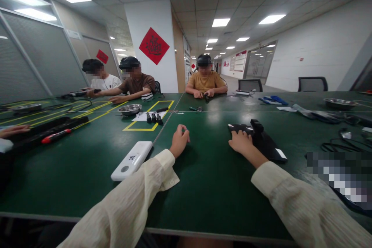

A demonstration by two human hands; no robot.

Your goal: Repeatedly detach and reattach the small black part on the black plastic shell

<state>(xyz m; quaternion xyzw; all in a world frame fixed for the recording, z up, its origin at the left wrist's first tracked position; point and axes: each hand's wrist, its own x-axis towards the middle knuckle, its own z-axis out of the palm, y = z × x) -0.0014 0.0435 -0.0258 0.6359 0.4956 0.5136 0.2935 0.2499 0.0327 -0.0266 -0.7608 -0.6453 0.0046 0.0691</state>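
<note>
My left hand rests on the green table, fingers curled into a loose fist with thumb and fingertips pinched together; whether anything small is in them I cannot make out. A white power bank lies just left of my left wrist. My right hand lies on the table with its fingers reaching onto a flat black device that has a raised black block on top. The fingertips touch the device's near left part. Both arms wear cream sleeves.
Three people sit at the far side. A steel bowl and small black parts lie in a yellow-taped square. A red-handled screwdriver rests on a black tray at left; another person's hand is beside it. Cables lie at right.
</note>
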